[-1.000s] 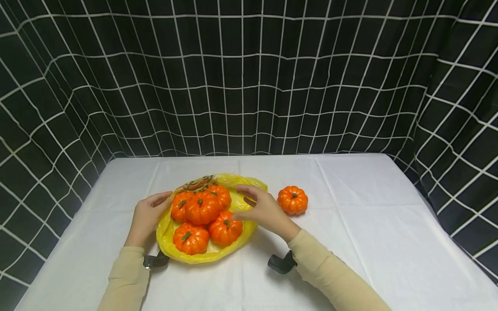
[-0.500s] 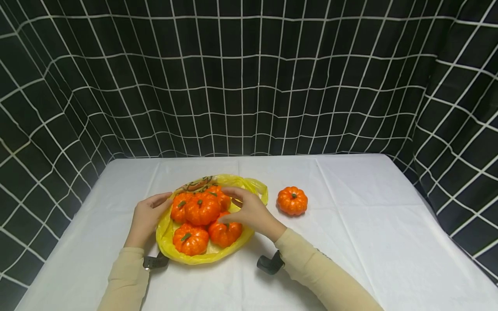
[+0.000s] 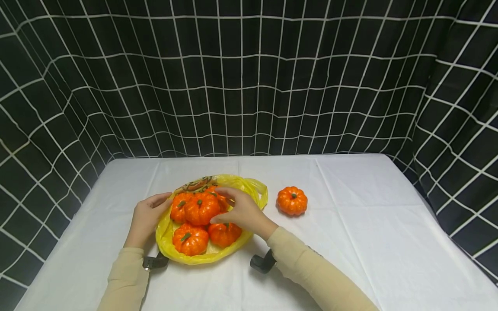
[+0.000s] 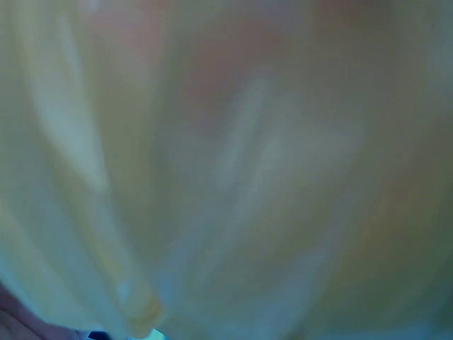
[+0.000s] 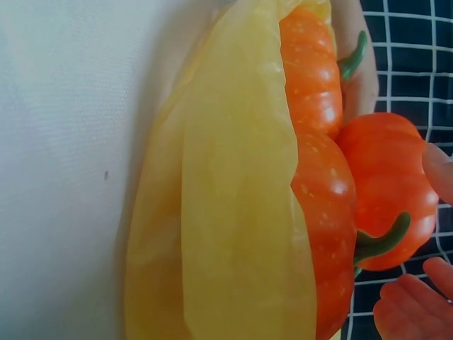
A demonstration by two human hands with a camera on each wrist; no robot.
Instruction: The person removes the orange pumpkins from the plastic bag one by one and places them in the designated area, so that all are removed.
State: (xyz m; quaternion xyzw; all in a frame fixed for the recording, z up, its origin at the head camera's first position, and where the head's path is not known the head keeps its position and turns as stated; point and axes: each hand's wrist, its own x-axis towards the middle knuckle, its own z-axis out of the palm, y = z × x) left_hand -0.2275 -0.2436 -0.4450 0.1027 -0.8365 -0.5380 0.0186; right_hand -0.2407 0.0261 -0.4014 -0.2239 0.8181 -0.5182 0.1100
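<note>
Lining the near side, two beige sleeves [image 3: 307, 268] slant inward, and we count one black wrist mount [image 3: 263, 261] on each arm. Our left hand [image 3: 147, 216] stands at the left wall of a yellow plastic bag [image 3: 196, 260], its thumb and fingers up by the rim; we cannot tell whether they pinch the plastic, since the left wrist view holds mostly blurred yellow film. Inside the wide-mouthed bag we count five visible orange pumpkins: a near-left pumpkin [image 3: 190, 244], a near-right pumpkin [image 3: 223, 236], a left pumpkin [image 3: 180, 209], a raised pumpkin [image 3: 202, 209] in the middle and a far pumpkin [image 3: 222, 204]. Our right hand [image 3: 245, 211] arches over the bag from the right, its fingers spread away from the thumb beside the raised pumpkin; whether they touch it we cannot tell. Along the bag's far edge we make out brown-and-black print [image 3: 198, 183], too small to read. Right of the bag and apart from it, a sixth pumpkin [image 3: 292, 201] sits upright on the white-clothed desk [image 3: 350, 242]. Farthest back hangs a black curtain [image 3: 249, 86] with white grid lines.
</note>
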